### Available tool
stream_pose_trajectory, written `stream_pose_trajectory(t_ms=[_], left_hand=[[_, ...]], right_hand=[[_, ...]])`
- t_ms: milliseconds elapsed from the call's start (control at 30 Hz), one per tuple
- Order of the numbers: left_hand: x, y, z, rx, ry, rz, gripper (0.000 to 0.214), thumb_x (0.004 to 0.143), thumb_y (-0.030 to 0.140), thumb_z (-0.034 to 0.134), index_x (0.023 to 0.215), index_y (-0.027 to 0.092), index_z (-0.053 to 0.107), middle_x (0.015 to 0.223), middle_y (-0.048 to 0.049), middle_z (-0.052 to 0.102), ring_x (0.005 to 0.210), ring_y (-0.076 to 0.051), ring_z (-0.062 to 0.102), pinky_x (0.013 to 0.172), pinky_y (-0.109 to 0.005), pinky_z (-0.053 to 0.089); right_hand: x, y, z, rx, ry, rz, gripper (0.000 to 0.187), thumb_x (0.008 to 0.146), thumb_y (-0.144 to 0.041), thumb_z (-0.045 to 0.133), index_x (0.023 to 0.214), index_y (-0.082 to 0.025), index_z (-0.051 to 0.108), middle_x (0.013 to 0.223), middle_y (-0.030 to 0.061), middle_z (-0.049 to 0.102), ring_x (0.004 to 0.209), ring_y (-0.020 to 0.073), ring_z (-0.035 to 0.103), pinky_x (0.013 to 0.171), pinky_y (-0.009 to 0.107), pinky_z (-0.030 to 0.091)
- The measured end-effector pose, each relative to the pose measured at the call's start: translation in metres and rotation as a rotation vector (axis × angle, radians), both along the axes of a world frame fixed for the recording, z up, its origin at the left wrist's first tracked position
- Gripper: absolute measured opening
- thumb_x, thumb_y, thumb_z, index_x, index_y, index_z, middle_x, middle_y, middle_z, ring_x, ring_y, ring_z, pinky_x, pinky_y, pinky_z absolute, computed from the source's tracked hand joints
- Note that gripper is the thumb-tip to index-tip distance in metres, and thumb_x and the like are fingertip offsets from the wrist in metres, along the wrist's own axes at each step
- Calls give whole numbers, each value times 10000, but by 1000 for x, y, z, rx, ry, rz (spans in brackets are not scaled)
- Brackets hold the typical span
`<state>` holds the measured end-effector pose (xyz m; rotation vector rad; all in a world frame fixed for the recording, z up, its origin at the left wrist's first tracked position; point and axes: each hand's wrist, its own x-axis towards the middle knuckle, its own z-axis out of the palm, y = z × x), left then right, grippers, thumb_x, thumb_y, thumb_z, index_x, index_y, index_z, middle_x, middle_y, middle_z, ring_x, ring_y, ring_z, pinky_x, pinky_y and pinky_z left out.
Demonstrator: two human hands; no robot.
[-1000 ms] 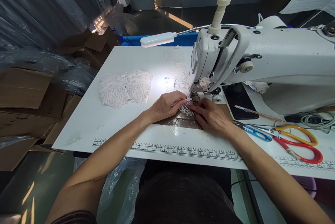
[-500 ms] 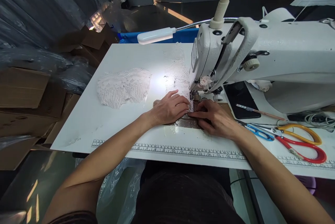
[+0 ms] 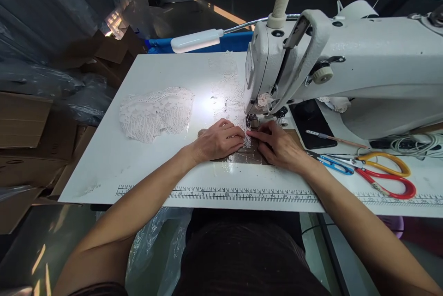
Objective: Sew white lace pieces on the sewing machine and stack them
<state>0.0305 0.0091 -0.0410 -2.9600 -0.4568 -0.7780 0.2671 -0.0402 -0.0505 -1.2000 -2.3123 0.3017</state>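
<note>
My left hand (image 3: 217, 141) lies flat, fingers stretched, pressing a strip of white lace (image 3: 246, 141) onto a brown taped patch (image 3: 242, 155) just before the presser foot (image 3: 252, 122) of a white sewing machine (image 3: 332, 65). My right hand (image 3: 279, 146) rests on the other side of the lace, fingers extended and pressing it down near the needle. The lace runs on behind the foot (image 3: 226, 88) across the table.
A pile of white lace (image 3: 155, 112) lies at the left of the white table (image 3: 138, 166). Blue snips (image 3: 334, 165), red and yellow scissors (image 3: 386, 173), a pen (image 3: 332, 139), a dark phone (image 3: 309, 123) and cables (image 3: 418, 144) lie right. A lamp (image 3: 194, 40) shines above; cardboard boxes (image 3: 24, 120) stand left.
Both hands have stayed pressed on the lace at the presser foot; my left fingers slid slightly forward and flattened. The camera view has shifted a little.
</note>
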Motion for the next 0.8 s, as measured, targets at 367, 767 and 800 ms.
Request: stream_pose_trajectory(t_ms=[367,767,800], left_hand=[[0,-2,3,219,60,-25,182,959,89,539,827,159,642,1031,-60,726,781,-139,623,726,-321,520],[1,-3,4,222,80,-49,185,953,70,540,824,144,650,989,-58,733,790,-141,631,725,-301,518],[1,-4,5,213,85,-44,187,951,68,534,827,140,655,987,-61,731,786,-143,632,721,-301,519]], right_hand=[[1,0,0,-13,3,-4,376,935,-244,490,1259,-203,677,1106,138,538,990,255,563,892,460,538],[0,-1,0,-10,9,-20,379,930,-237,498,1256,-172,680,1107,148,546,996,259,572,923,463,532],[1,0,0,-8,13,-12,384,928,-233,495,1262,-176,677,1109,145,545,999,255,572,922,458,534]])
